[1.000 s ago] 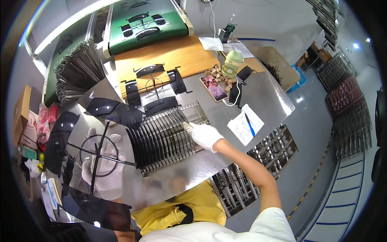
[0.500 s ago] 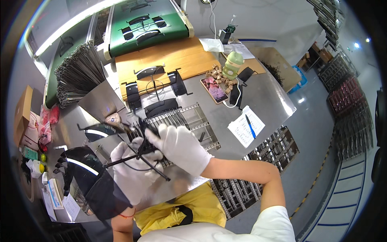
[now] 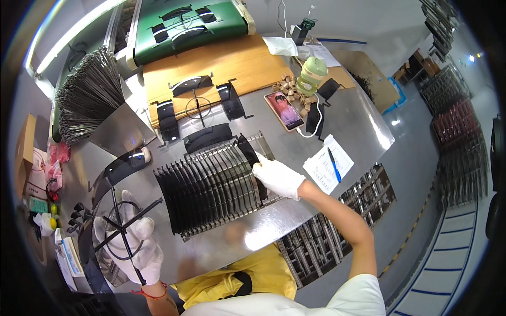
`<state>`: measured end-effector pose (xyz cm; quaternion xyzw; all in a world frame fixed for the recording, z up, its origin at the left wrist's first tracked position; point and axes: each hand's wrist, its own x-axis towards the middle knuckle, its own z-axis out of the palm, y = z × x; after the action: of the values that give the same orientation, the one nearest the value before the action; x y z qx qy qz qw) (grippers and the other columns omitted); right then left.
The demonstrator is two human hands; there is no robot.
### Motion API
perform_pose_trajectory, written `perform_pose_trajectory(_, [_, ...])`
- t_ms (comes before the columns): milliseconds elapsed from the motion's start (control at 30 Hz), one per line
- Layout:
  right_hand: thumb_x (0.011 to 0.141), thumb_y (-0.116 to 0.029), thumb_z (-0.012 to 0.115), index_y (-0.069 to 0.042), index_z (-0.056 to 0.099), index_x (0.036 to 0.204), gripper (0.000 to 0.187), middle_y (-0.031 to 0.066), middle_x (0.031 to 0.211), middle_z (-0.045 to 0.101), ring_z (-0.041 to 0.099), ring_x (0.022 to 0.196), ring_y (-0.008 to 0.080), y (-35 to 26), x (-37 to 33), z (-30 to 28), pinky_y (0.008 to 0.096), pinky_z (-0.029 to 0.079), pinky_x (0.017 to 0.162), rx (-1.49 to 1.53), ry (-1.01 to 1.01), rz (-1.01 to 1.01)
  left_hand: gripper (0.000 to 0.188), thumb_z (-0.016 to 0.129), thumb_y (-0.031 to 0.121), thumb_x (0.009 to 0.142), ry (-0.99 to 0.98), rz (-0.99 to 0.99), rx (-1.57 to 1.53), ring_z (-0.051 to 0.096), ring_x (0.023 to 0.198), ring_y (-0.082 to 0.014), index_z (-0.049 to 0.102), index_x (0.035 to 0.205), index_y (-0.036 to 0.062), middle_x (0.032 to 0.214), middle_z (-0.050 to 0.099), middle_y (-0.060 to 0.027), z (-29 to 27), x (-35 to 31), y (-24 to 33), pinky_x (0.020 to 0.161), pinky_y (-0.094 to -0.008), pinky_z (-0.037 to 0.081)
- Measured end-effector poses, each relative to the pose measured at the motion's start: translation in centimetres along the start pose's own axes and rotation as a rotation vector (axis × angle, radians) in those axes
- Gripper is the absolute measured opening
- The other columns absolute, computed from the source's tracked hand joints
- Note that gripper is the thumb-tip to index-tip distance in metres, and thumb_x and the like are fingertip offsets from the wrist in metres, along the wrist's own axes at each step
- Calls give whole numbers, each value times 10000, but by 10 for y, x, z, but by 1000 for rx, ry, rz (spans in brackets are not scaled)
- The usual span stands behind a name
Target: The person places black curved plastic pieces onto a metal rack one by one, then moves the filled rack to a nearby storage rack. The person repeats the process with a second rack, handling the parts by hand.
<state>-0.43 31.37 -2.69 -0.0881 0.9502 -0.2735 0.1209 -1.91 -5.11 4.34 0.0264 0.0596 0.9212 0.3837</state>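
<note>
On the steel table [image 3: 366, 131], the rack [image 3: 221, 221] runs lengthwise left to right, its right end farther away. Left of it, the left hand [image 3: 136, 254], palm up, curls its fingers around a cross-shaped frame [image 3: 122, 230], whose longest rod slants upper left to lower right. The right hand [image 3: 279, 178], reaching leftward, pinches a blade [image 3: 246, 151] at the rack's right end, long axis near-to-far, far tip leaning left.
</note>
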Motion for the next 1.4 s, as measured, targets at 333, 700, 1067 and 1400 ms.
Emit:
perform_pose_trajectory(333, [922, -86, 433, 97, 457, 931, 185, 522, 1319, 332, 671, 765, 469, -5, -2, -2, 470, 578, 710, 3, -7, 36, 738, 386, 632, 947, 28, -70, -18, 678, 676, -396, 254, 1556, 236, 1206, 517, -329, -4, -12, 11, 545, -352, 567])
perform_pose_trajectory(700, [919, -77, 423, 119, 489, 1072, 256, 486, 1319, 387, 674, 774, 447, 3, 1, 9, 463, 569, 732, -122, 39, 14, 750, 429, 670, 909, 173, -139, -37, 666, 648, -408, 330, 1524, 251, 1180, 522, -352, 3, -30, 6, 549, -366, 584])
perform_pose_trajectory(1067, [1017, -238, 332, 64, 499, 1045, 346, 409, 1183, 544, 662, 769, 436, 4, -1, 23, 476, 544, 763, -385, 220, -81, 749, 465, 693, 882, 282, -113, -71, 621, 583, -364, 389, 1491, 264, 1109, 530, -373, -1, -26, -2, 483, -342, 546])
perform_pose_trajectory(1400, [740, -377, 773, -56, 495, 1352, 745, 234, 1198, 599, 611, 1070, 374, -114, -13, -69, 402, 525, 882, -98, 488, -365, 613, 579, 412, 906, 441, -240, 340, 640, 736, -188, 398, 1372, 58, 1203, 589, -107, 23, 14, -49, 577, -311, 545])
